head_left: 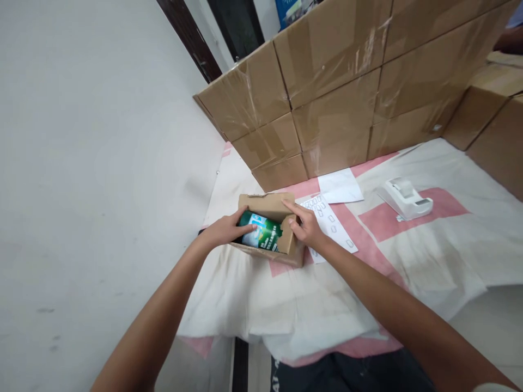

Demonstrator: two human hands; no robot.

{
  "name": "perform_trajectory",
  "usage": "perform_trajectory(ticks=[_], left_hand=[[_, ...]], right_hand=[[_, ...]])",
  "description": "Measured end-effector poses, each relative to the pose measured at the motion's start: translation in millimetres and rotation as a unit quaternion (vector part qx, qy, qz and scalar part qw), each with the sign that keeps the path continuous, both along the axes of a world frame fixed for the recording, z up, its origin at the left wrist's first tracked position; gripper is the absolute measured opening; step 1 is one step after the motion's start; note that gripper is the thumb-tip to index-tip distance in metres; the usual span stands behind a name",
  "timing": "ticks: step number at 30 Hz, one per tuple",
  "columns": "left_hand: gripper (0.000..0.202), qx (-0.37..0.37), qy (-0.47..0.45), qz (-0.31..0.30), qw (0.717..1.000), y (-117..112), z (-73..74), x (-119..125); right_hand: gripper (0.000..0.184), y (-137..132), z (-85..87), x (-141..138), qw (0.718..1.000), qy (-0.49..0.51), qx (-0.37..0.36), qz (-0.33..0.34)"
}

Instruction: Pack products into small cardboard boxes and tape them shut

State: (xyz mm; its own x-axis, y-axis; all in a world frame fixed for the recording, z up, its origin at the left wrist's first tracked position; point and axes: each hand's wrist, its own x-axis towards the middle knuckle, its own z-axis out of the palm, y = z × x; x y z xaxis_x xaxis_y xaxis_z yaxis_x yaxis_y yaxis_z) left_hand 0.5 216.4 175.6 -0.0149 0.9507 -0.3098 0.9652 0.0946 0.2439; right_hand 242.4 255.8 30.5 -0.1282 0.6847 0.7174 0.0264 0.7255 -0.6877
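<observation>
A small open cardboard box (267, 208) lies on a white and pink cloth (408, 261) over the table. Inside it shows a green, white and blue packet (263, 234). My left hand (226, 228) reaches in from the left, fingers curled onto the packet's upper end. My right hand (304, 223) rests on the box's right side, forefinger stretched along a flap and the other fingers pressed against the wall. What lies deeper in the box is hidden.
A sheet of peel-off labels (333, 226) lies just right of the box, with a blank sheet (339, 188) behind it. A white label printer (404, 198) sits farther right. Taped cartons (327, 92) are stacked along the back, and a pale wall (90, 163) runs at left.
</observation>
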Motion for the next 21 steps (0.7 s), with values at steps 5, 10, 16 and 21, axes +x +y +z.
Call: perform_trajectory(ticks=[5,10,16,21], left_hand=[[0.086,-0.079,-0.030,-0.014,0.996,3,-4.5,-13],[0.081,-0.124,0.038,-0.061,0.990,1,-2.6,-10],[0.072,-0.089,0.158,-0.036,0.983,-5,2.9,14],[0.065,-0.040,0.289,-0.082,0.953,-19,-0.7,22]], right_hand=[[0.055,-3,-0.8,-1,0.999,-0.006,-0.024,-0.025],[0.054,-6,-0.2,0,1.000,0.003,-0.012,-0.019],[0.052,-3,-1.4,1,0.999,0.013,-0.025,-0.025],[0.052,-1,-1.5,3,0.999,0.013,-0.021,-0.021]])
